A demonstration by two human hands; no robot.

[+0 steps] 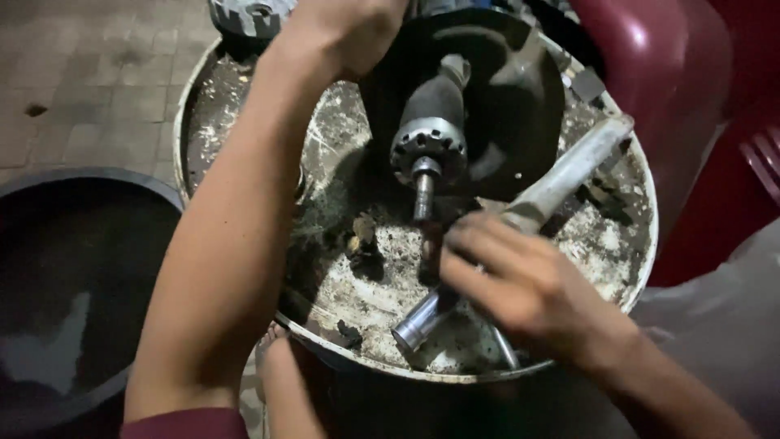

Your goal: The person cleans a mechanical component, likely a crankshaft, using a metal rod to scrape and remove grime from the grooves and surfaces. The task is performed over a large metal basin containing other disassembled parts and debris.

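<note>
Rusty-white metal, round and dirty: holds dry crumbs and grass bits in the big drum (642, 244), plus a black round plate (520, 122) at the far side and a black motor part with a silver toothed ring (431, 138). Looks like the turning step, with the right hand (528, 289) clenched around a shiny silver tube (418, 323) at the near edge, by a long grey pipe (569, 171); cannot tell what the left hand (349, 28), far over the plate, grips. Calls for a firm hold and slow, steady turning; holds dark water in the black tub (122, 183) on the left.
</note>
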